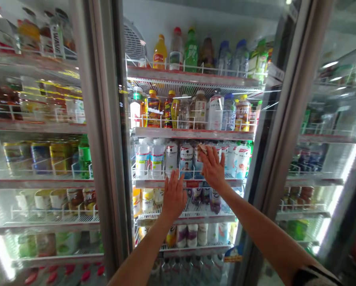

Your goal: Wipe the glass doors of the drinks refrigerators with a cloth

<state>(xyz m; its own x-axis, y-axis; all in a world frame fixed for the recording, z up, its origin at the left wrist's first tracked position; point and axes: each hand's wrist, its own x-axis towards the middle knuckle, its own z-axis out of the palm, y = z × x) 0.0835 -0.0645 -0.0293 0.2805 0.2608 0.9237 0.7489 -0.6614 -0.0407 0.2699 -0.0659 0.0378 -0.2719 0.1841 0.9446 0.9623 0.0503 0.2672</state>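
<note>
The person's right hand (213,169) has its fingers bent over a small crumpled whitish-tan wad of cloth or paper (202,149), held at the fingertips above the front edge of the white wire-railed cooler shelf (155,184), just right of that shelf's middle. The bare left hand (174,196), released with fingers extended, is in front of the same shelf's edge, left of its middle; whether it touches anything cannot be told. Clear plastic bottles with white-and-blue labels (143,159) stand at that shelf's left end, and dark purple drink bottles (215,201) sit below it.
</note>
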